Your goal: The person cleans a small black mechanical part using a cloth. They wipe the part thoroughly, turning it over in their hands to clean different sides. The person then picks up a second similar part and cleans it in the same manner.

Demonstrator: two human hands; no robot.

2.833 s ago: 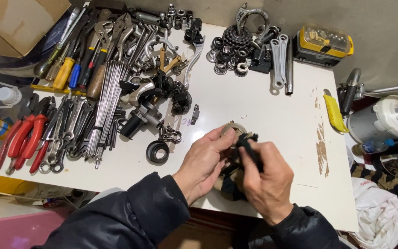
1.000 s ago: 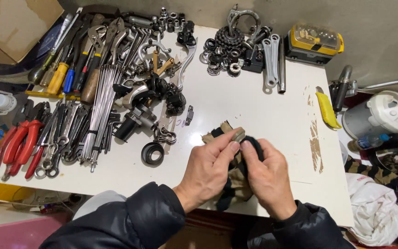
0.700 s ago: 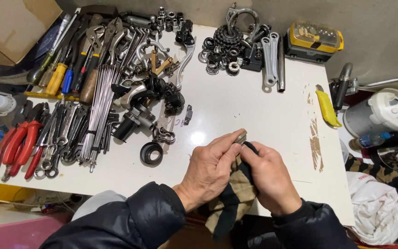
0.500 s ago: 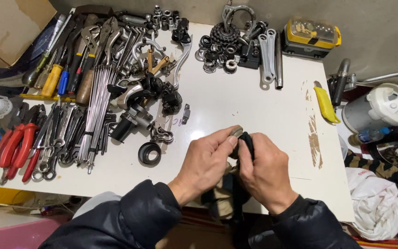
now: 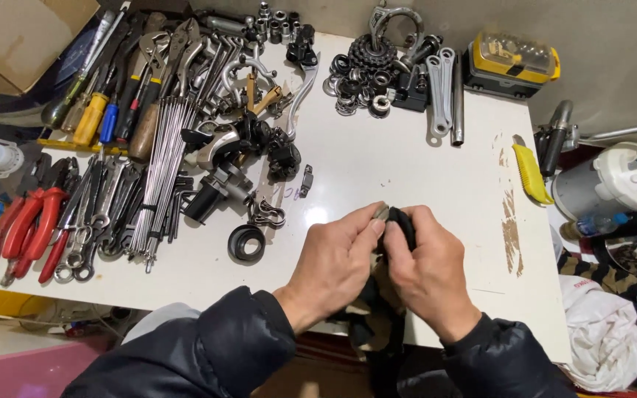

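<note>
White counter [image 5: 407,177], crowded with tools, lies beneath both hands: the left hand [image 5: 337,262] and right hand [image 5: 425,269] are closed together on a small black part [image 5: 401,223], seemingly wrapped in dark rag [image 5: 374,324]. Pinched only by fingertips over the near edge, it could slip to the floor.

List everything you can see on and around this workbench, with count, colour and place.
table: one, white, centre
small part: one, grey, pinched between both hands
dark cloth: one, black and tan, hangs from the hands
black ring: one, left of the hands
spokes: one bundle, silver, left
pliers: several, red-handled, far left
sprockets: one stack, dark, top centre
flat wrenches: two, silver, top centre
bit case: one, yellow and black, top right
knife: one, yellow, right edge
left hand: fingers closed on part
right hand: fingers closed on cloth
</note>
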